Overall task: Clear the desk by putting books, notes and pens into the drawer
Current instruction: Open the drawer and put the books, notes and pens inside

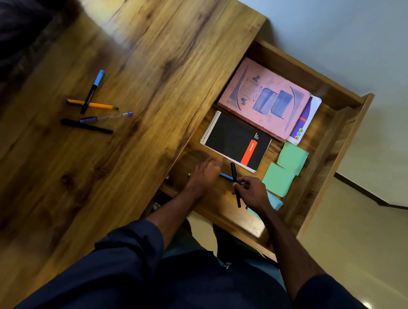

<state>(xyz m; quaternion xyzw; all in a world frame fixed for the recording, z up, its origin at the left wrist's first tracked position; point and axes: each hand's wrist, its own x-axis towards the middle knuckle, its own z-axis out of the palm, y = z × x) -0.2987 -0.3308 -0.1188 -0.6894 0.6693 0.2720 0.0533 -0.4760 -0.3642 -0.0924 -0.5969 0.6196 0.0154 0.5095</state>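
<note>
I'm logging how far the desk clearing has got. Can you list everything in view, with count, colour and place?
Pens on desk: 4; blue-capped black, orange, clear with blue cap, black; lying crossed on the wooden desk.
Drawer: 1, wood, open.
Pink book: 1, in drawer, on a white book.
Spiral notebook: 1, black, red label, in drawer.
Sticky notes: 2 green pads, 1 light blue pad, in drawer.
Blue pen: 1, in drawer.
Black pen: 1, in right hand.
Left hand: in drawer, contents unclear.
</note>
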